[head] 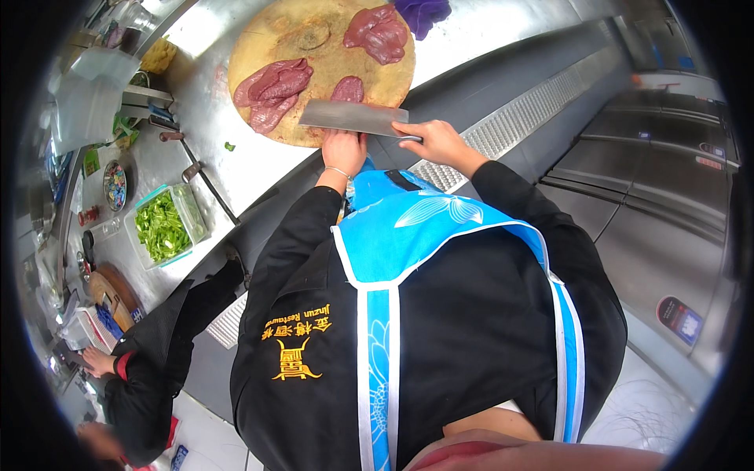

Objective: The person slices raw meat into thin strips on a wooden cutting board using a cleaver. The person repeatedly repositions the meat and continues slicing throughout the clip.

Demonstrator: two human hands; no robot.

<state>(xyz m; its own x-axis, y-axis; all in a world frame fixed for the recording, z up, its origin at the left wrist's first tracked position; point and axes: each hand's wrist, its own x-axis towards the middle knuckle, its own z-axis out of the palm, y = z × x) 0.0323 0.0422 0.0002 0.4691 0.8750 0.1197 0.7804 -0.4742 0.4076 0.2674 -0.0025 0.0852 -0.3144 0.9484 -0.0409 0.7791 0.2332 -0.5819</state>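
Note:
My right hand grips the handle of a cleaver, its wide blade lying across the near edge of a round wooden chopping board. Just below the blade is my left hand; its fingertips are hidden under the cleaver, so what they touch cannot be told. A small piece of dark red raw meat lies right beyond the blade. Larger raw slices rest at the board's left, and another folded piece sits at its far right.
The board stands on a steel worktop. To the left are a plastic tub of cut green peppers and a bowl of colourful small items. A purple cloth lies behind the board. A co-worker's hand is at the lower left.

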